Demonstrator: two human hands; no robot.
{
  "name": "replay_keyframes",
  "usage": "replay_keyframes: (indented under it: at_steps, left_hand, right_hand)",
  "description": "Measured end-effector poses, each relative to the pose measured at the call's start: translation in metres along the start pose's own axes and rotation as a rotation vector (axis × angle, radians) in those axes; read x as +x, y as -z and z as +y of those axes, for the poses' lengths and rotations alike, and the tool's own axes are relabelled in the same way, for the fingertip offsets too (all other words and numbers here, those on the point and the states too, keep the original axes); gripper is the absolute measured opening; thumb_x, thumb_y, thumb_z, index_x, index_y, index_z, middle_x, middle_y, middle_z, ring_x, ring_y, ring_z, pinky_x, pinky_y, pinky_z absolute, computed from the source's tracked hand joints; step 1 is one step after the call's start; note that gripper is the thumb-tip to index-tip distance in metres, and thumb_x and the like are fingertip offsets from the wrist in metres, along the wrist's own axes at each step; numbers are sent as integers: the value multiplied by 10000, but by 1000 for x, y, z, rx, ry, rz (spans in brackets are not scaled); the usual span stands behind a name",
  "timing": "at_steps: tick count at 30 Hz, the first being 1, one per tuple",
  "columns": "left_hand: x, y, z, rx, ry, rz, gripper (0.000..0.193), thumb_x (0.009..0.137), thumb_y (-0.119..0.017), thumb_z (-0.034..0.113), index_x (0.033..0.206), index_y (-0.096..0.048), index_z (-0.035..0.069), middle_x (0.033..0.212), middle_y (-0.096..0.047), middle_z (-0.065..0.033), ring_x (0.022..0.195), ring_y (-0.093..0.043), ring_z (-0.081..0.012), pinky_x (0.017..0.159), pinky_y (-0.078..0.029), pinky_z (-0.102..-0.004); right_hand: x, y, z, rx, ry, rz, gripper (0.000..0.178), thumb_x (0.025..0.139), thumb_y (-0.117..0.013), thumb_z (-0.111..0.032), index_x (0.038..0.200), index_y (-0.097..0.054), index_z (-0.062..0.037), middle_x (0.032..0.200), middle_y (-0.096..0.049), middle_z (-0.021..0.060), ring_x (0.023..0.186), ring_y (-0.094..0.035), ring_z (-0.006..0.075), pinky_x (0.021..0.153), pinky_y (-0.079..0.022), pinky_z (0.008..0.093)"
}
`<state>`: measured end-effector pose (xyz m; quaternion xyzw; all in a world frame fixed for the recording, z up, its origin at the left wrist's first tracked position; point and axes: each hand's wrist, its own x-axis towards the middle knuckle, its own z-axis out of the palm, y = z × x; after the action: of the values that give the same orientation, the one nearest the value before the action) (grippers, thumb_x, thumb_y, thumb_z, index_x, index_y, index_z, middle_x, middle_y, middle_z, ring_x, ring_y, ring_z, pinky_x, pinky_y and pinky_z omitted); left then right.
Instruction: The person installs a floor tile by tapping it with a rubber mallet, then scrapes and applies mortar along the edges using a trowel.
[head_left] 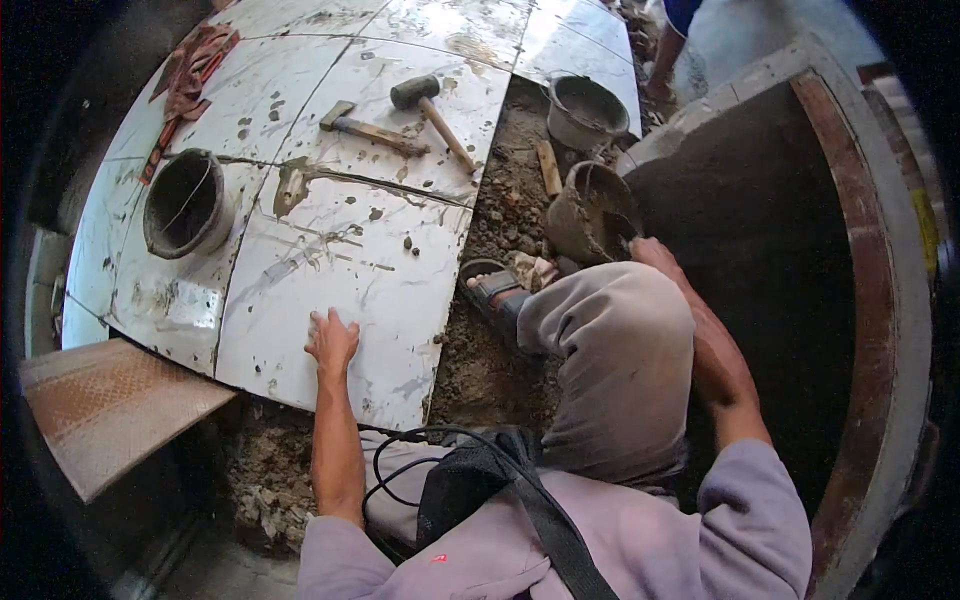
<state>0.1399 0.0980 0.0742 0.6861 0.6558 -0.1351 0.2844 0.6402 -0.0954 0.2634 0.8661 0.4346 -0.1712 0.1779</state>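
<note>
My left hand (332, 340) rests on a large white marbled floor tile (385, 290), its fingers spread and holding nothing. Beyond my raised right knee, my right hand (655, 258) is closed around the handle of what looks like a trowel (627, 238). The trowel dips into a mortar-crusted bucket (570, 222) that stands tilted on the rough ground; its blade is mostly hidden. On the tiles ahead lie a rubber mallet (440, 120) and a hammer (372, 130), both with wooden handles.
Another bucket (190, 215) stands on the tiles at left, and one more (585, 112) at the far right. Loose dirt (500, 380) fills the untiled strip by my sandalled foot. A dark opening with a raised frame (870, 270) borders my right. Another person's arm (668, 55) shows beyond.
</note>
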Motion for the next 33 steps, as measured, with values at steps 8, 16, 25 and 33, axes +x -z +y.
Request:
replay_keyframes:
  at_steps: [8, 16, 25, 33]
  left_hand:
    - [-8, -12, 0, 78, -40, 76, 703, 821, -637, 352, 1404, -343, 93, 1487, -193, -249, 1294, -318, -481, 996, -288, -650]
    - [-7, 2, -1, 84, 8, 30, 727, 816, -624, 345, 1436, -314, 125, 1516, -180, -220, 1345, -277, -424, 1012, -298, -618]
    - [-39, -29, -18, -34, 262, -146, 1020, 718, -786, 319, 1495, -140, 182, 1525, -73, -265, 1348, -217, -502, 1046, -278, -614]
    - [-56, -48, -28, 33, 261, -171, 1255, 578, -890, 357, 1490, -69, 95, 1503, -61, -315, 1305, -343, -461, 1015, -317, -607]
  right_hand:
    - [-23, -11, -1, -77, 29, 136, 222, 836, -539, -145, 947, -574, 45, 939, -639, 267, 902, -644, 397, 762, -523, 484]
    - [-11, 104, 31, -244, 186, 218, 149, 824, -538, -134, 910, -643, -73, 855, -673, 164, 835, -657, 364, 701, -526, 470]
    - [174, 83, 54, -369, 315, 32, 186, 706, -649, -235, 804, -700, -86, 823, -684, 112, 777, -664, 317, 660, -539, 411]
    - [188, 24, 66, -116, 225, -123, 238, 760, -599, -239, 927, -698, -101, 894, -689, 113, 787, -673, 281, 659, -535, 418]
